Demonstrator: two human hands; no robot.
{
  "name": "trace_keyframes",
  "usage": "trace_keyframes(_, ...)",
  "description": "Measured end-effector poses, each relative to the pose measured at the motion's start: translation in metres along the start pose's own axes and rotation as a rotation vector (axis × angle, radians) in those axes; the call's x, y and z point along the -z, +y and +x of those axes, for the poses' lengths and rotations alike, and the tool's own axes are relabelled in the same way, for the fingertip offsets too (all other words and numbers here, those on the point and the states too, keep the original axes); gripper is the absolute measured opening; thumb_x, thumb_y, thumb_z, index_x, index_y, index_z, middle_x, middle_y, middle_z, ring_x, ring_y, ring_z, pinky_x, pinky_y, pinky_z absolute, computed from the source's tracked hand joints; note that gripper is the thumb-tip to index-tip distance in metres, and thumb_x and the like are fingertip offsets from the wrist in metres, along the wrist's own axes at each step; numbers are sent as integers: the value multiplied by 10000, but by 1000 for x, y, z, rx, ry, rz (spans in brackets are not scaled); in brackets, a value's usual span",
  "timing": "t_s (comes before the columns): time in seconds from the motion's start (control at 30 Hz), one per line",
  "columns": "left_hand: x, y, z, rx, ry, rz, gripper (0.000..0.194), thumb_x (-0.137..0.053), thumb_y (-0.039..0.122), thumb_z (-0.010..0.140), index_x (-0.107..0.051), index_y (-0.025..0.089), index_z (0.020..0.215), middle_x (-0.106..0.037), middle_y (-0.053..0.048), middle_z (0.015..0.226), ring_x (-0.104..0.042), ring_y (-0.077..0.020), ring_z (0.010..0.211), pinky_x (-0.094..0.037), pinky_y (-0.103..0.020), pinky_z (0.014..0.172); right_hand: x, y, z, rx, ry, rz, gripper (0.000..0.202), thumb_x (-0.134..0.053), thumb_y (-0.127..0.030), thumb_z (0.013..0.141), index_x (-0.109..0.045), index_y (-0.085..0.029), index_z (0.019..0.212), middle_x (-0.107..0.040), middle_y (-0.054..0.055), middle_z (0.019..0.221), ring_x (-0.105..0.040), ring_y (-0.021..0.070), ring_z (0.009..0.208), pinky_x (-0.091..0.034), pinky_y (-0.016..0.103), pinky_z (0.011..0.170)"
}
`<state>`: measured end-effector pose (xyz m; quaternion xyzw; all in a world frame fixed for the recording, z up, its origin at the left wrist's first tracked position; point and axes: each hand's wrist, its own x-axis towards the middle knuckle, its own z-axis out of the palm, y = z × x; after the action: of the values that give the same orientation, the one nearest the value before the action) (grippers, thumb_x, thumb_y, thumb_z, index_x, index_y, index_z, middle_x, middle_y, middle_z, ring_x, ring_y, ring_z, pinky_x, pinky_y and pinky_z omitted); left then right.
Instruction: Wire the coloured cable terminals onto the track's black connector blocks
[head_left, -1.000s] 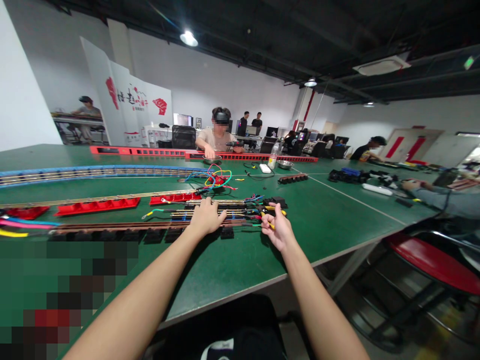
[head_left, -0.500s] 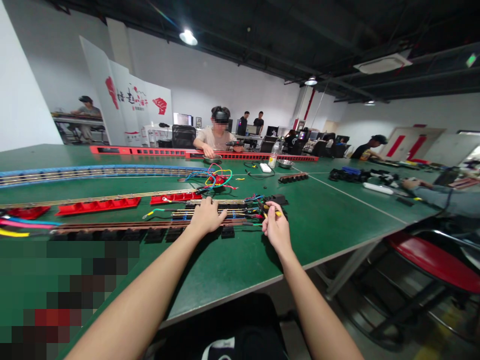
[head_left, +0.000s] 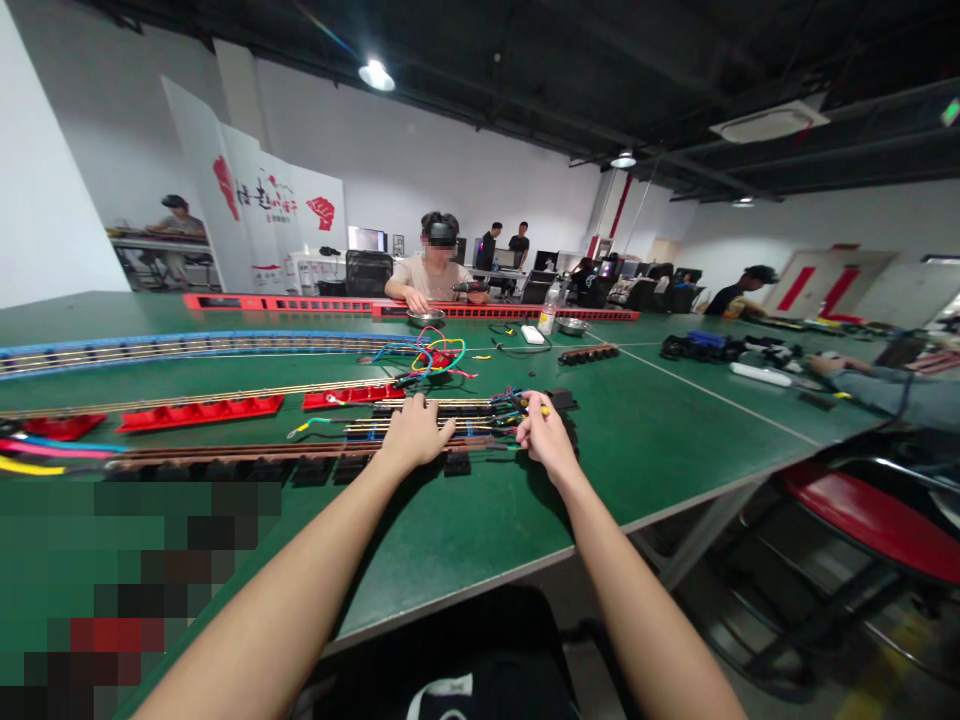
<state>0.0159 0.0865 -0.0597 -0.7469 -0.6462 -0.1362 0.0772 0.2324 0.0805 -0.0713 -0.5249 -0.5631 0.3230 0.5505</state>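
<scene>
My left hand [head_left: 417, 432] rests palm down across the brass-coloured and brown rails [head_left: 360, 428], thumb spread to the right. Those rails run sideways over black and blue supports near the table's front edge. At the rails' right end, my right hand [head_left: 546, 440] is closed round a small tool with yellow on its handle [head_left: 547, 410]; the tool's kind and tip are hidden. Thin coloured wires [head_left: 511, 396] and black parts lie around these fingers. A green wire with a ring terminal [head_left: 301, 428] sticks out left of my left hand.
Behind lie red supports [head_left: 202, 411] with rails, a curved blue track [head_left: 195, 347], tangled coloured wires [head_left: 439, 355] and a long red rail [head_left: 322, 305]. A co-worker [head_left: 431, 272] sits opposite beside a metal bowl [head_left: 426, 317]. A red stool [head_left: 862, 510] stands right of the table.
My right hand has shifted slightly left and turned, still holding the yellow-handled tool over the wire ends. My left hand stays in place on the rails.
</scene>
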Motion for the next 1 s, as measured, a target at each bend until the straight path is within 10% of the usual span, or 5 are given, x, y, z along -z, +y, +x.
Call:
trace_keyframes(0.43, -1, 1, -1, -4, 15, 3, 537, -325, 500, 930, -602, 119, 1189, -561, -198, 1231, -518, -321, 1161, -453, -423, 906, 0, -13, -9, -148, -90, 235, 498, -566, -449, 740, -616, -185, 1160, -438, -89, 430, -306, 67, 370, -132, 148, 348)
trace_keyframes(1.0, -1, 2, -1, -2, 21, 20, 541, -332, 501, 927, -591, 119, 1210, -549, -197, 1259, -511, -323, 1173, -453, -418, 900, 0, -4, -13, 232, -180, -581, 368, -527, -330, 779, -729, -275, 1081, -544, -29, 579, -462, 136, 531, -321, 229, 545)
